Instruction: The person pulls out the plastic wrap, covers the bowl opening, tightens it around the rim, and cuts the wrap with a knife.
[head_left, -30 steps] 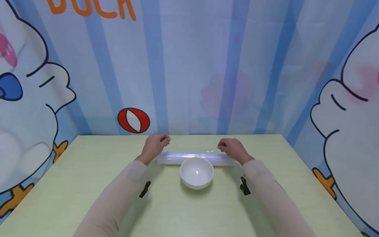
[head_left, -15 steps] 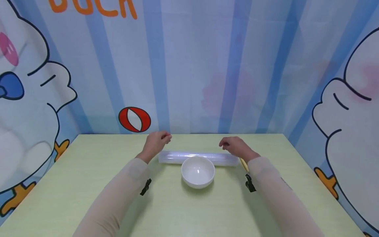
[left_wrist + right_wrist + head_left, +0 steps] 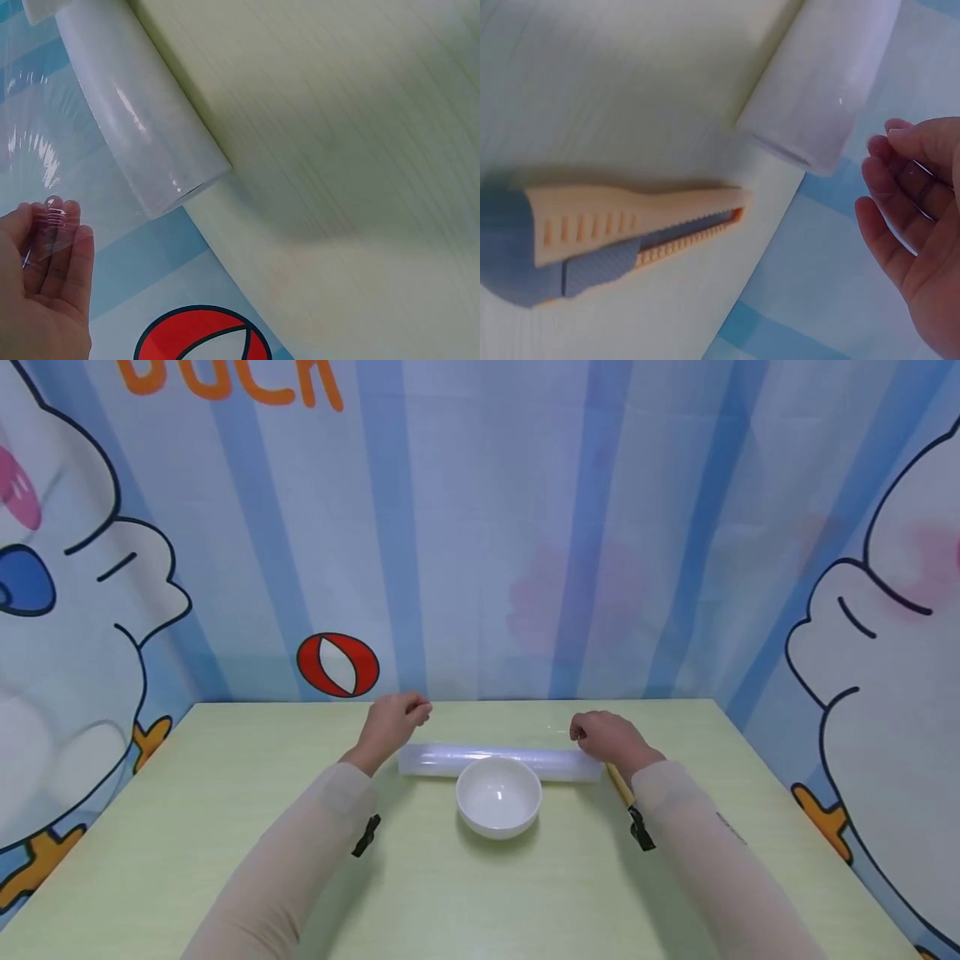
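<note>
A roll of cling film (image 3: 431, 760) lies crosswise on the table behind a white bowl (image 3: 498, 806). My left hand (image 3: 390, 727) is above and behind the roll's left end. In the left wrist view its thumb and fingers pinch a clear sheet of film (image 3: 34, 154) pulled out from the roll. Beyond the roll's right end is my right hand (image 3: 611, 739), its thumb tip against the index finger in the right wrist view. Faint glints suggest the film's edge there, though the film itself barely shows.
An orange and grey utility knife (image 3: 637, 225) lies on the table (image 3: 480, 902) beside the roll's right end, partly behind the right sleeve (image 3: 705, 852) in the head view. A printed, striped backdrop (image 3: 480, 527) stands right behind the table's far edge.
My right hand has shifted right; its fingers loosened half a second ago and are closed together again. The knife has come into view beside the right forearm. The left hand stays nearly still.
</note>
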Motion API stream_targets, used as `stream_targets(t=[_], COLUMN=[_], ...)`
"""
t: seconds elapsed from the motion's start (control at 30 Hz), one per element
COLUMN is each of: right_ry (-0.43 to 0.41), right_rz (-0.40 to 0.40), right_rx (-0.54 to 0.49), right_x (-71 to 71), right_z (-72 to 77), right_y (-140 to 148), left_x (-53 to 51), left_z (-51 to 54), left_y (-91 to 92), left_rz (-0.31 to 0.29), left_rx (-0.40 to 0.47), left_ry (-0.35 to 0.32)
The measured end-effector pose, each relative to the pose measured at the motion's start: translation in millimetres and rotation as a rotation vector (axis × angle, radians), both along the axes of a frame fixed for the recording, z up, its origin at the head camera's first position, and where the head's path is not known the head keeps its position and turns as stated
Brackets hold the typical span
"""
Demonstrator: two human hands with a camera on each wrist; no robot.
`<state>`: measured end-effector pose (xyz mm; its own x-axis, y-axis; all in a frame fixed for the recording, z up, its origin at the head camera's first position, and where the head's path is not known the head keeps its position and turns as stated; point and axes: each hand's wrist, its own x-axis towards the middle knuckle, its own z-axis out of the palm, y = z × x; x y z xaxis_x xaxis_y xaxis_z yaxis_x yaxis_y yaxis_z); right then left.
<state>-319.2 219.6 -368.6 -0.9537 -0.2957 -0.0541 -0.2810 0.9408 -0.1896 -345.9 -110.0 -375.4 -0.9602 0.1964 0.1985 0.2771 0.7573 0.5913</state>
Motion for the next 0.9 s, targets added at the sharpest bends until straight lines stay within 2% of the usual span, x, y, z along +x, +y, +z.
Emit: stream_targets(t=[0.2,0.27,0.63,0.9], right_ry=[0.02,0.008,-0.154,-0.2], right_rz=[0.045,0.039,-0.008,-0.011], right_rx=[-0.067,-0.096,-0.179,-0.188], right_x=[3.0,2.8,-2.7,-6.8], right_z=[4.8,4.1,-5.5,-3.3], right_y=[10,12,-5,-18], left_x=[-1.0,-0.9,2.1,0.9], left_z=[0.8,1.0,1.2,0.4], left_y=[-0.3,0.0,1.0,0.7], left_rz=[0.0,0.002,0.009,-0.002], left_rx=[0.002,0.005,0.003,0.005], left_ry=[-0.009,-0.012,-0.002,0.006])
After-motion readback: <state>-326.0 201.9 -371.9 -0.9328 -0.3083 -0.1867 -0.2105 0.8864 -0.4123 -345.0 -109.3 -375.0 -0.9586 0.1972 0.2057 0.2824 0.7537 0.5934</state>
